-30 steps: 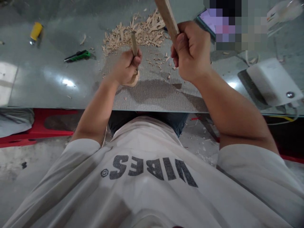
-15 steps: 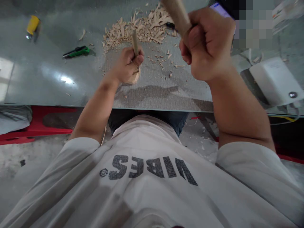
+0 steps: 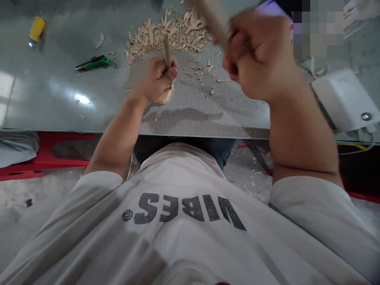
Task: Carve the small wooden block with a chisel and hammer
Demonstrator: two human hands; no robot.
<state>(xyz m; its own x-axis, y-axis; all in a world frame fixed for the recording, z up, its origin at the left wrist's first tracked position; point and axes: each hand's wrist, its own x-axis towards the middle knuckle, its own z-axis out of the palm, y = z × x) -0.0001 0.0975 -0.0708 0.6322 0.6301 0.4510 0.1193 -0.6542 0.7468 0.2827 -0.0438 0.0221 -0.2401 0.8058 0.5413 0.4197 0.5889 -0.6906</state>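
Note:
My left hand (image 3: 158, 77) is closed around the wooden handle of a chisel (image 3: 166, 51), which stands nearly upright. Beneath that hand, a pale carved wood block (image 3: 166, 95) rests on the grey mat (image 3: 190, 124); the hand covers much of it, and the chisel's tip is mostly hidden. Up at the right, above the table, my right hand (image 3: 257, 55) grips a thick wooden stick (image 3: 212, 21). The stick's far end runs out of the top of the view, and the hand is slightly blurred.
Wood shavings (image 3: 169, 33) are heaped behind the chisel. A green utility knife (image 3: 93, 63) and a yellow-handled tool (image 3: 37, 29) lie on the left of the glassy table (image 3: 65, 87). At the right stands a white box (image 3: 346, 101) with a cable, and a lit screen (image 3: 274, 12) behind my right hand.
My right hand and the wooden stick have shifted slightly left and blurred. My left hand stays on the chisel over the block; the whole view has drifted a little.

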